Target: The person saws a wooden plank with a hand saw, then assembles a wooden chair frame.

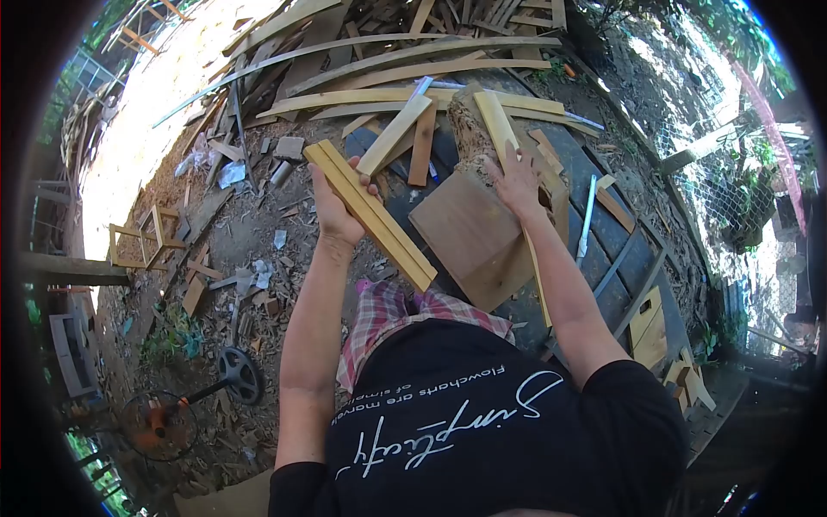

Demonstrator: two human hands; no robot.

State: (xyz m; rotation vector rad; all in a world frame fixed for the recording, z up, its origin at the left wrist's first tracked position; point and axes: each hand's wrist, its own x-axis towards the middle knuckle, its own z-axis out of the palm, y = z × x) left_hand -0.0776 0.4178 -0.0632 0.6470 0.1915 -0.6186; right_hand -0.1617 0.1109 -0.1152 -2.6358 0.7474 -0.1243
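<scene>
My left hand (338, 207) is wrapped round some light wooden strips (370, 215), which lie side by side and slant from upper left to lower right. My right hand (519, 183) rests with its fingers spread on a pale wooden strip (494, 121), beside a brown wooden box (461, 224). That strip runs away from me along a rough log (469, 129). Between my hands, a short pale board (394, 135) and a reddish-brown piece (421, 146) lean near the log.
Long boards (422, 76) and scrap wood are heaped at the back. A small wooden frame (148, 241) stands at the left, near a black wheel (240, 376). Dark panels (616, 250) lie at the right, by a wire fence (715, 177).
</scene>
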